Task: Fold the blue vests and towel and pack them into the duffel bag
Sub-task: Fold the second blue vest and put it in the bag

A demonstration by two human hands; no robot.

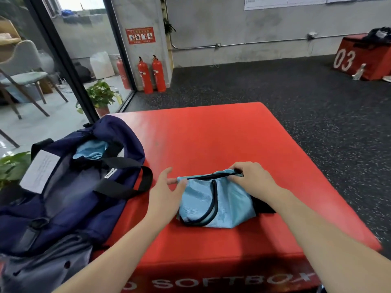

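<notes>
Bare red desk (pixel 211 134) lies open beyond the folded vest (pixel 213 204); the duffel bag (pixel 69 187) blocks the left side.

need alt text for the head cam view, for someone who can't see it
Two bare hands fold a light blue vest on a red soft box: the right hand pinches its top edge, the left hand touches its corner. An open navy duffel bag sits left.
</notes>
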